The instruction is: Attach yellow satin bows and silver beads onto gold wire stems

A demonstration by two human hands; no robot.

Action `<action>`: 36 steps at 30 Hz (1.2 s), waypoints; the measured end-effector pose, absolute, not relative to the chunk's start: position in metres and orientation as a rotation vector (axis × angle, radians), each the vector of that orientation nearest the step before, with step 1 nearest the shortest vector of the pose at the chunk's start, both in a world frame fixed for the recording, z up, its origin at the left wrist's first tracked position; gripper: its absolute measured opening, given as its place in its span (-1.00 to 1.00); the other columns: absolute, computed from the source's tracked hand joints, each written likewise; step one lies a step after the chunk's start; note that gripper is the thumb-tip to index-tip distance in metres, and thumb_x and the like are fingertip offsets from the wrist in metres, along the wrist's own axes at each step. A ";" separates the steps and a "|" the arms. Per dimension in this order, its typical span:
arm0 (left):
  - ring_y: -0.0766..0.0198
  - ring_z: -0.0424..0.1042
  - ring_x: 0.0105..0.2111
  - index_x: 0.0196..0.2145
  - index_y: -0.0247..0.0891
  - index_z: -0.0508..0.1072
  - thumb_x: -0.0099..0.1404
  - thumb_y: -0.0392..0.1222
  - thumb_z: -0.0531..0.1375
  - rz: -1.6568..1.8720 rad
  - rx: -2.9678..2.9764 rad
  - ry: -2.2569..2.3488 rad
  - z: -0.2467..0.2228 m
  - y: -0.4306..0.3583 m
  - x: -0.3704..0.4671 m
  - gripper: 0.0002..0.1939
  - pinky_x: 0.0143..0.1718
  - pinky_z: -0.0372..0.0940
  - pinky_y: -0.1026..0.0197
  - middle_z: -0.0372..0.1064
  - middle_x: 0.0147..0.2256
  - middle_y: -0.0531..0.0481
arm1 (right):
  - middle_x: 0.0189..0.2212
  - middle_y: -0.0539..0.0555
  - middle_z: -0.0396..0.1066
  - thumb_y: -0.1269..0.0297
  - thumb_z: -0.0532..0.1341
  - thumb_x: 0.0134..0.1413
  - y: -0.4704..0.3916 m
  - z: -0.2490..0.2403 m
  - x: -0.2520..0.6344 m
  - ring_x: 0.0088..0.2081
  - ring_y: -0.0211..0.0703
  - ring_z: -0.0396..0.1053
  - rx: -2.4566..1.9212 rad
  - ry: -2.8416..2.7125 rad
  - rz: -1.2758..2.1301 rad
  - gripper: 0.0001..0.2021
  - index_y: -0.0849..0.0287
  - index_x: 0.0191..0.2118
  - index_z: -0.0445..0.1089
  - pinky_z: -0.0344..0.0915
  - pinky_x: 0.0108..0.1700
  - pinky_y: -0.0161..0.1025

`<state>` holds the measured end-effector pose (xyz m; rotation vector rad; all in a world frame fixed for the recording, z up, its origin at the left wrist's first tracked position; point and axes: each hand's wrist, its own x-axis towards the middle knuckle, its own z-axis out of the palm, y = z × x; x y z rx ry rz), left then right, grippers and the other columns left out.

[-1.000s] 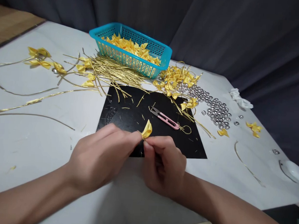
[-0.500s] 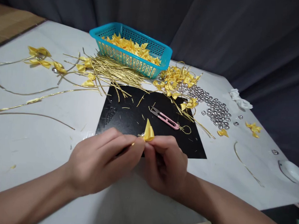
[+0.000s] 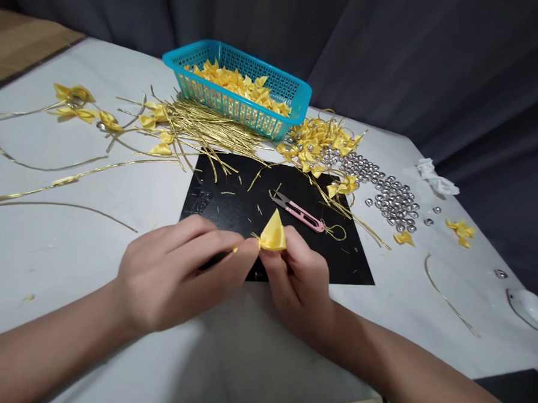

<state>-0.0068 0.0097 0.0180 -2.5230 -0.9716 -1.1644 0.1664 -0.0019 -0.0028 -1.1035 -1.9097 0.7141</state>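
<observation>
Over the near part of a black mat (image 3: pixel 232 205), a yellow ribbon bow (image 3: pixel 273 232) is pinched between my two hands. My left hand (image 3: pixel 184 272) is closed on the bow's left side, its thumb and forefinger covering that half. Thumb and fingers of my right hand (image 3: pixel 298 278) grip the right side from behind and below. One pointed ribbon tail stands up between them. Short gold cord ends poke out at the bow's middle. Beyond the hands, pink thread snips (image 3: pixel 298 212) with a gold cord loop lie on the mat.
A blue plastic basket (image 3: pixel 296 101) of yellow bows stands at the back. In front of it lies a bundle of gold cords (image 3: pixel 210 123). Finished-looking bows with cord (image 3: pixel 319 141) and many silver beads (image 3: pixel 395 199) spread to the right. A white crumpled cloth (image 3: pixel 437 177) lies farther right.
My right hand has turned and its fingers have shifted around the bow. More of the yellow ribbon now shows, and the silver bead glimpsed at its middle is hidden.
</observation>
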 end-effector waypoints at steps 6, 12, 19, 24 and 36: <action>0.37 0.41 -0.60 -0.38 -0.19 0.46 0.34 -0.37 -0.03 -1.070 -2.473 -0.929 0.017 0.011 -0.009 -0.71 -0.66 0.26 0.35 0.50 -0.56 0.12 | -0.51 -0.04 0.25 0.50 -0.03 0.17 -0.003 -0.005 0.169 -0.53 -0.36 0.17 -0.957 -2.050 0.616 -0.88 0.16 -0.31 0.16 0.16 -0.47 -0.40; 0.41 0.37 -0.63 -0.47 -0.20 0.43 0.34 -0.35 -0.01 -1.151 -2.446 -0.915 0.020 0.009 -0.008 -0.69 -0.68 0.25 0.38 0.48 -0.60 0.15 | -0.56 -0.05 0.18 0.50 0.02 0.11 -0.002 -0.007 0.172 -0.57 -0.34 0.08 -0.910 -2.170 0.416 -0.87 0.15 -0.40 0.15 0.06 -0.52 -0.35; 0.41 0.40 -0.62 -0.43 -0.22 0.43 0.35 -0.32 0.02 -1.230 -2.509 -1.046 0.020 0.006 -0.006 -0.75 -0.66 0.27 0.36 0.50 -0.56 0.11 | -0.55 -0.04 0.16 0.54 0.00 0.10 -0.001 -0.007 0.170 -0.53 -0.35 0.12 -0.917 -2.091 0.386 -0.85 0.16 -0.41 0.16 0.07 -0.52 -0.38; 0.42 0.40 -0.61 -0.33 -0.24 0.42 0.35 -0.29 0.02 -1.250 -2.573 -1.015 0.011 0.000 -0.006 -0.81 -0.65 0.24 0.34 0.50 -0.51 0.10 | -0.57 -0.05 0.14 0.57 0.01 0.08 -0.006 -0.004 0.166 -0.56 -0.37 0.10 -0.922 -1.991 0.468 -0.84 0.17 -0.42 0.16 0.05 -0.54 -0.38; 0.40 0.36 -0.66 -0.40 -0.16 0.46 0.35 -0.35 -0.04 -1.145 -2.394 -0.928 0.017 0.008 -0.005 -0.68 -0.75 0.17 0.34 0.49 -0.57 0.14 | -0.53 -0.04 0.23 0.49 -0.01 0.18 -0.008 -0.004 0.162 -0.51 -0.33 0.18 -0.939 -1.960 0.601 -0.84 0.14 -0.40 0.16 0.13 -0.48 -0.36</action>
